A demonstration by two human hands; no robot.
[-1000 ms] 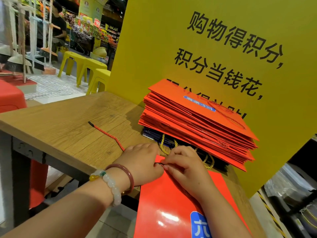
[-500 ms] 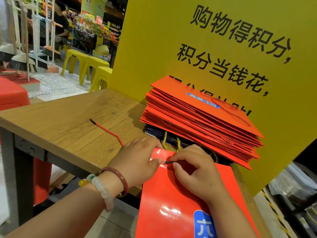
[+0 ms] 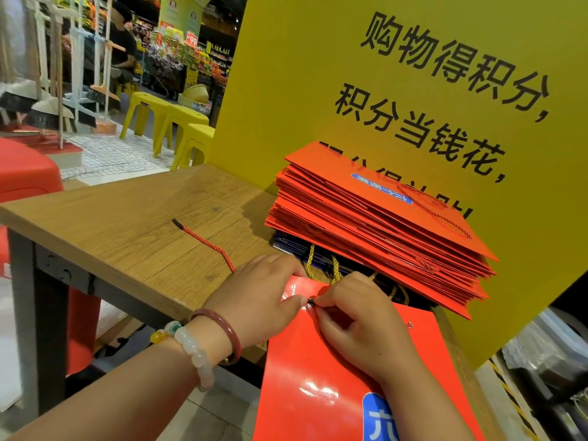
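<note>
While the left hand (image 3: 261, 297) lies across the top left corner of a glossy red paper bag (image 3: 318, 377), fingers nearly straight and thumb pressed on the paper, the right hand (image 3: 359, 326) pinches the black tip (image 3: 311, 302) of a red twisted cord (image 3: 206, 243) between thumb and forefinger, its other fingers curled in. The tip sits on the bag's face just below the top edge, close to the left thumb. The rest of the cord runs out from under the left hand and lies loose on the wooden table (image 3: 127, 224). The bag lies flat at the table's near edge, overhanging it. A small eyelet (image 3: 409, 325) shows near the bag's top right corner. Whether a matching hole lies under the tip cannot be told, because the fingers cover it.

The step looks like threading a handle cord into the bag. It likely goes best with the pinch close to the stiff tip so it cannot bend, and with the tip pushed in straight rather than at a slant. The left thumb should hold the paper taut just beside the hole, and the cord needs slack so nothing drags. Pressing too hard could crease the glossy face.

Just behind stands a stack of red bags (image 3: 366, 224) against a yellow sign (image 3: 318, 90).
</note>
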